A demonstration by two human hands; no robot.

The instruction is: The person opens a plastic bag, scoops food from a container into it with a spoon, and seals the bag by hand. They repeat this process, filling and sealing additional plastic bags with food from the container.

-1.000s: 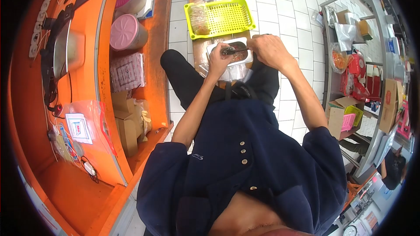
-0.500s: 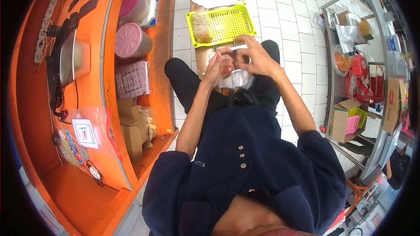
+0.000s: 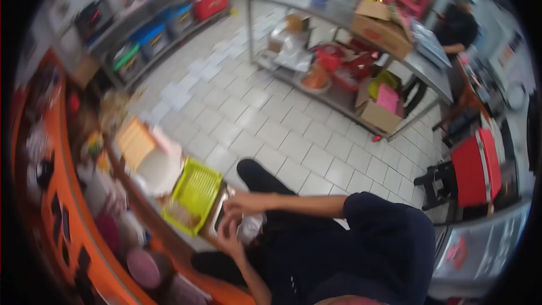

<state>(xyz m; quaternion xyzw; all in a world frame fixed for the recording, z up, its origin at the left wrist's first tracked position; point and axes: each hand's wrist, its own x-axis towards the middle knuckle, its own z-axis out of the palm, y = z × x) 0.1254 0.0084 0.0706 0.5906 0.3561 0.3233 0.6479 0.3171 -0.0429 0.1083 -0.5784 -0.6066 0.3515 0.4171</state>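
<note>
My left hand (image 3: 228,236) and my right hand (image 3: 241,203) are close together above my lap, with bent fingers nearly meeting. Motion blurs them, and whatever lies between the fingers cannot be made out. Just under the hands is a dark, pale-edged tray-like thing (image 3: 219,214), partly covered by them. Crumpled clear plastic (image 3: 252,227) lies beside my right wrist. Right by the hands stands a yellow-green perforated basket (image 3: 199,189), holding a clear bag (image 3: 182,217) with brownish contents.
An orange shelf unit (image 3: 70,192) runs along my left, with a pink-lidded tub (image 3: 145,266). Beyond the basket is a white round-edged surface (image 3: 161,172). A metal table (image 3: 322,14) with boxes stands across the tiled floor (image 3: 282,141). Another person (image 3: 457,25) stands behind it.
My view has swung up and to the right, bringing the room and another person into sight. My hands stay together near the basket; the reddish contents at my left fingers no longer show clearly.
</note>
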